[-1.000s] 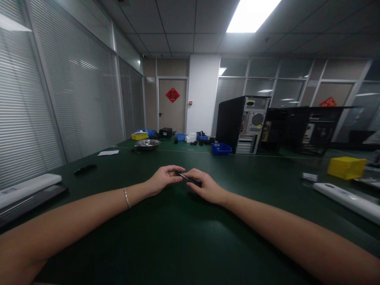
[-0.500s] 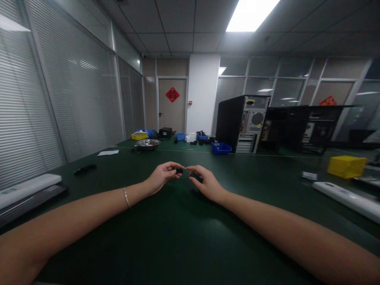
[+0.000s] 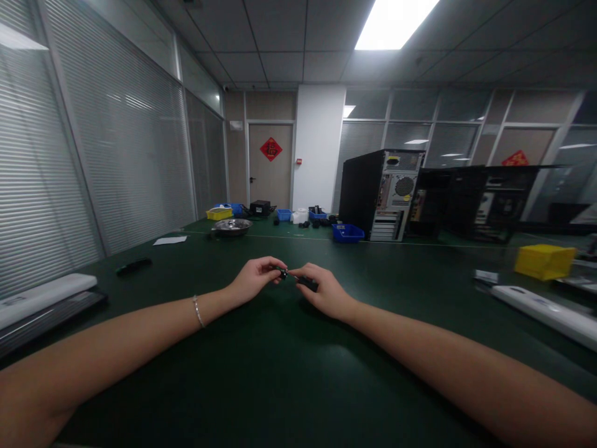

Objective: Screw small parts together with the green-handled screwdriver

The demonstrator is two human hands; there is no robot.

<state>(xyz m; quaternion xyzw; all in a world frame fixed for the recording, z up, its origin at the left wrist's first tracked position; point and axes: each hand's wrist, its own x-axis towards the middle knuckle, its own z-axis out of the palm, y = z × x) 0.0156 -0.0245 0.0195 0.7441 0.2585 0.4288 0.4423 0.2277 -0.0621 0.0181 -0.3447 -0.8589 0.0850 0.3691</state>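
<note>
In the middle of the head view my left hand (image 3: 258, 276) pinches a small black part (image 3: 282, 273) with a few bright metallic spots, between thumb and fingers. Its exact kind is too small to make out. My right hand (image 3: 328, 289) is closed around the dark handle of a small screwdriver (image 3: 308, 284). The thin tip points left at the black part, and the right index finger reaches along it. Whether tip and part touch I cannot tell. Both hands are just above the dark green table (image 3: 280, 373).
Beyond the hands stand a metal bowl (image 3: 232, 227), a blue bin (image 3: 347, 233) and a black computer tower (image 3: 368, 193). To the left lie a dark knife-like tool (image 3: 134, 266) and a white paper (image 3: 170, 240). A yellow bin (image 3: 545, 262) stands at the right.
The small black part has turned in my left fingers and shows more metal. My right hand has tilted the screwdriver slightly, and its index finger now extends further toward the part.
</note>
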